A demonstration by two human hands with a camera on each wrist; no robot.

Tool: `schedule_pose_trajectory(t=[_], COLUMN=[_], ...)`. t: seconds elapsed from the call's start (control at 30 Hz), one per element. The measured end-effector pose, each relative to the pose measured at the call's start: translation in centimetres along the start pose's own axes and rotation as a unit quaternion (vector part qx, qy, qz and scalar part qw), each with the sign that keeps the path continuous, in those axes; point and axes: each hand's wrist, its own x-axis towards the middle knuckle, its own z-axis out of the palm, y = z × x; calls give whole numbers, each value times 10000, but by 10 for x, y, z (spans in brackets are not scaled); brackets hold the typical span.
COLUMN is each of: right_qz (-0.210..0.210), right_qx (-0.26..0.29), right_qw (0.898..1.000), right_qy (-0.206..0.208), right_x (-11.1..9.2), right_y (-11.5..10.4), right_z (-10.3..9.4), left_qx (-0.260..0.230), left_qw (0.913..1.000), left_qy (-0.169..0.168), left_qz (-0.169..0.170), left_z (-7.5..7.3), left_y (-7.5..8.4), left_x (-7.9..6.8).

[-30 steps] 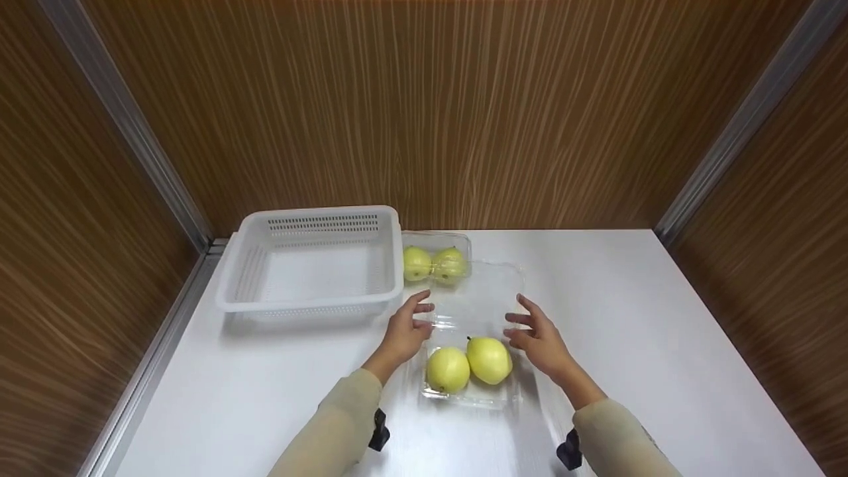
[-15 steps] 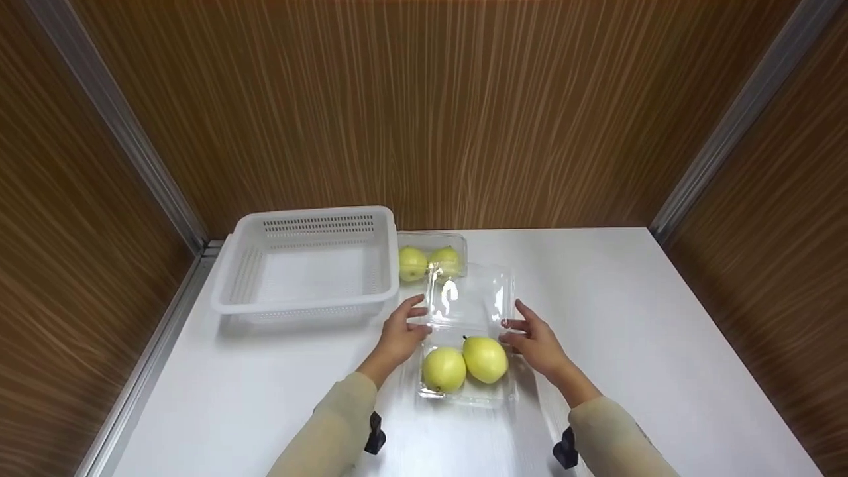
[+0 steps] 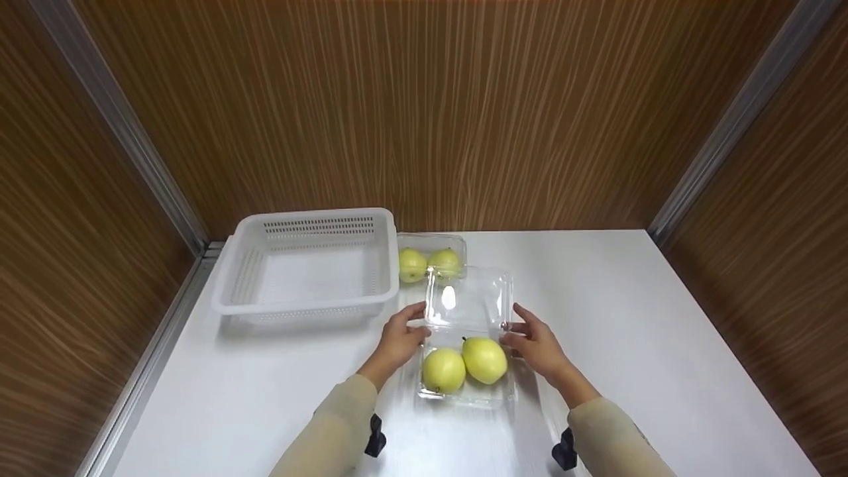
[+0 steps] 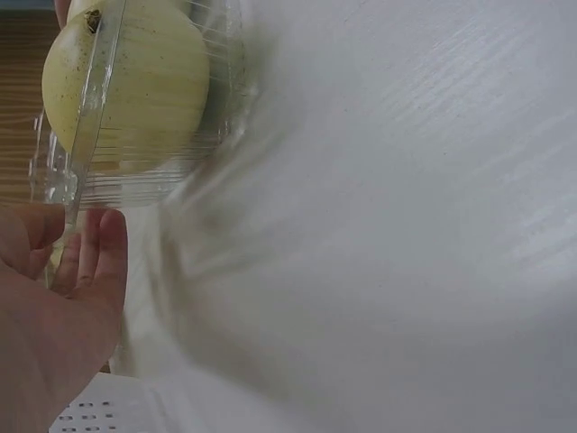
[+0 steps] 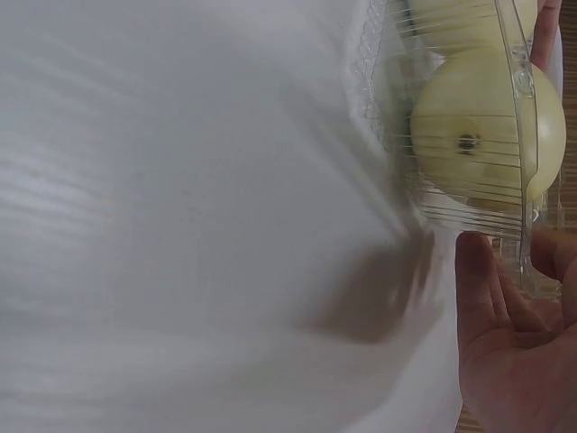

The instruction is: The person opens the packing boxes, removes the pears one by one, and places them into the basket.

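A clear plastic clamshell box (image 3: 474, 400) lies before me with its lid (image 3: 467, 301) hinged back, away from me. In its near half sit two yellow pears, one on the left (image 3: 444, 371) and one on the right (image 3: 485, 360). My left hand (image 3: 401, 338) pinches the box's left side near the hinge; the left wrist view shows the rim (image 4: 90, 117) between thumb and fingers. Opposite it, my right hand (image 3: 540, 341) pinches the right side, thumb on one face of the rim (image 5: 525, 99) and fingers on the other. Some fingertips are hidden behind the plastic.
A white perforated basket (image 3: 305, 306) stands at the back left with nothing in it. Beside it, a second clear box (image 3: 430, 240) holds two more pears, partly overlapped by the lid. Wood-grain panels (image 3: 424, 119) wall in the white table (image 3: 609, 318).
Both hands have moved in from beside the box to grip its sides. The lid, flatter a second ago, now shows bright glare and looks tilted up slightly.
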Motion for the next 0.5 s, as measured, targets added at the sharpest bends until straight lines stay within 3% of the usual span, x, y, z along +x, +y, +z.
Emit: schedule_pose_trajectory(t=[0.27,0.5], right_qz=[-29,-99], right_qx=[-82,-122], right_qw=[10000,9998], right_qy=[-7,90], right_x=[0,4], right_y=[-1,-1], right_z=[-1,-2], left_qx=[44,28], left_qw=[10000,9985], left_qy=[-36,24], left_qz=[37,542], left_z=[0,-1], left_y=[3,-2], left_x=[0,1])
